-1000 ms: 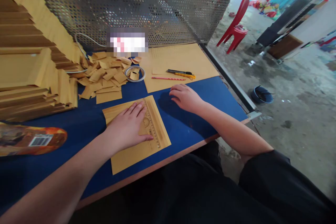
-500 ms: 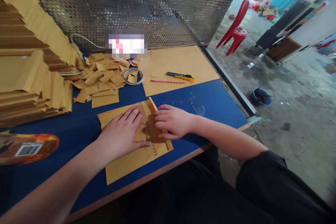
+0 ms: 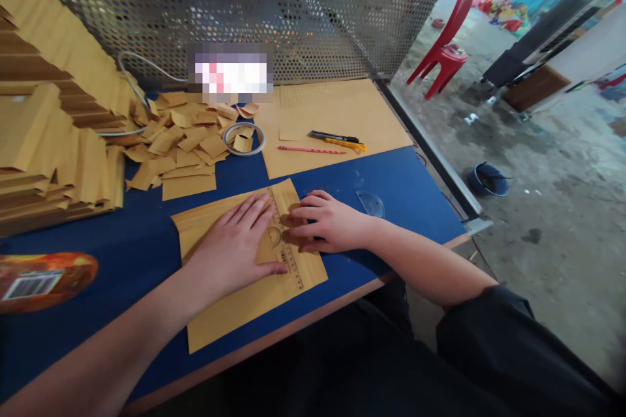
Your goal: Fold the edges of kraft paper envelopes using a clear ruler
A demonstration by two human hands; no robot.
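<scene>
A sheet of brown kraft paper [image 3: 220, 309] lies on the blue tabletop in front of me, with a clear ruler [image 3: 295, 273] across its right part. My left hand [image 3: 239, 238] rests flat on the ruler and paper, fingers stretched and thumb apart. My right hand [image 3: 325, 221] is at the paper's right strip, fingers slightly bent and spread, fingertips at the ruler's edge. The strip right of the ruler now lies about flat. Part of the ruler is hidden under my left hand.
Folded kraft paper pieces [image 3: 29, 137] are stacked at left, beside loose scraps [image 3: 188, 140] and a tape roll [image 3: 244, 139]. A pencil [image 3: 312, 150], a cutter [image 3: 342, 141] and larger kraft sheets [image 3: 337, 101] lie behind. A clear protractor [image 3: 372, 204] sits right; a printed packet [image 3: 49, 280] left.
The paper's right strip, which stood raised at my right hand, has gone down flat. My right fingers have moved to the ruler's edge; my left hand still presses the ruler.
</scene>
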